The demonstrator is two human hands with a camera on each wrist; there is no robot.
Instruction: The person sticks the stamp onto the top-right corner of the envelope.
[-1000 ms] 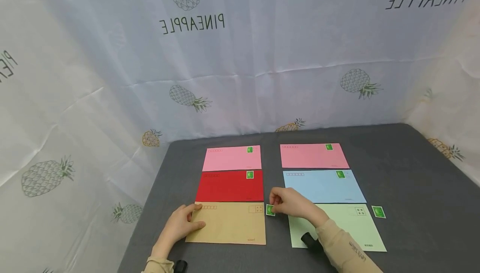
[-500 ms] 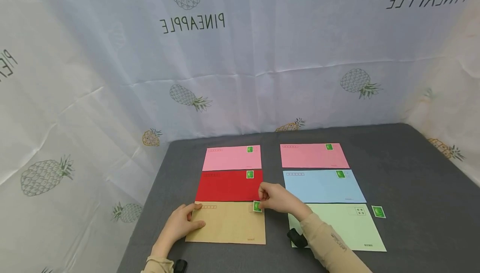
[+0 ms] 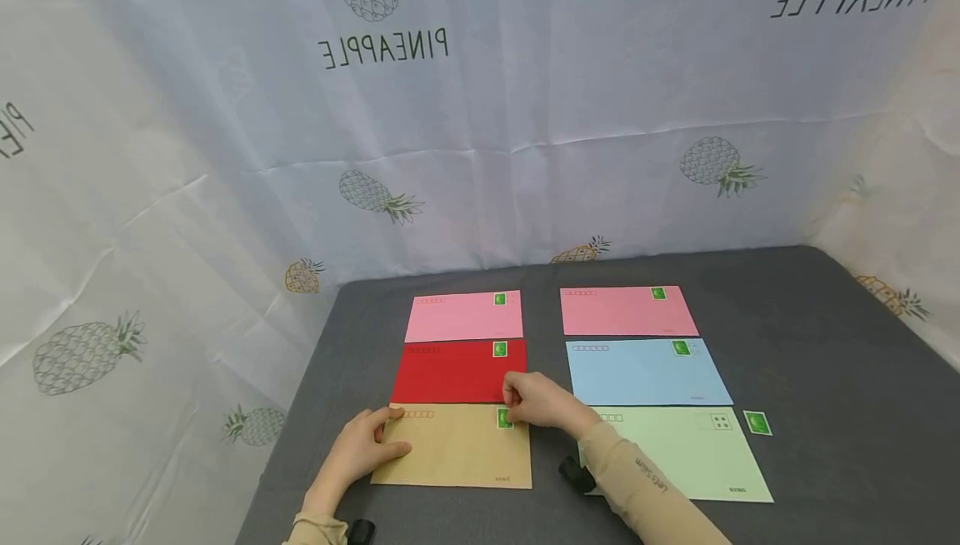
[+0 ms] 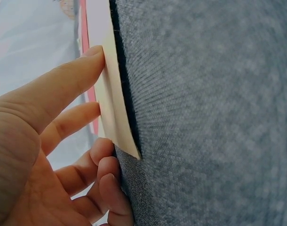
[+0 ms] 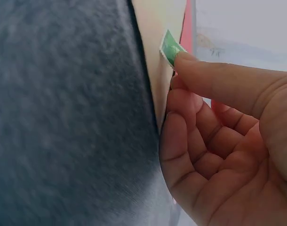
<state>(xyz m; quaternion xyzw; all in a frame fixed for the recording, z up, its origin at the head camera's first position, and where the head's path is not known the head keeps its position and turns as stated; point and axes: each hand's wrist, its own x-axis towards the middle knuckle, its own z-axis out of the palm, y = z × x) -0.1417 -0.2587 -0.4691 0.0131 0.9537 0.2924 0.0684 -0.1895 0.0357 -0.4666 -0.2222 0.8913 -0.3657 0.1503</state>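
My right hand (image 3: 546, 402) pinches a green stamp (image 3: 503, 417) between thumb and fingers, over the top right corner of the tan envelope (image 3: 450, 452). In the right wrist view, the stamp (image 5: 169, 47) tilts up from the paper, its white perforated edge showing. My left hand (image 3: 360, 447) rests at the tan envelope's left side, with thumb and index finger spread and pressing on it. Seen from the left wrist, the thumb (image 4: 73, 77) lies on the envelope and the other fingers bend loosely by its edge.
Behind the tan envelope lie a red envelope (image 3: 450, 374) and a pink envelope (image 3: 457, 322), both stamped. To the right are another pink envelope (image 3: 622, 316), a blue envelope (image 3: 645, 377) and a green envelope (image 3: 682, 462). A loose stamp (image 3: 757, 422) lies on the grey table (image 3: 847, 412).
My right hand has carried the stamp left from beside the tan envelope to over its top right corner, covering the printed box there. The left hand has stayed in place.
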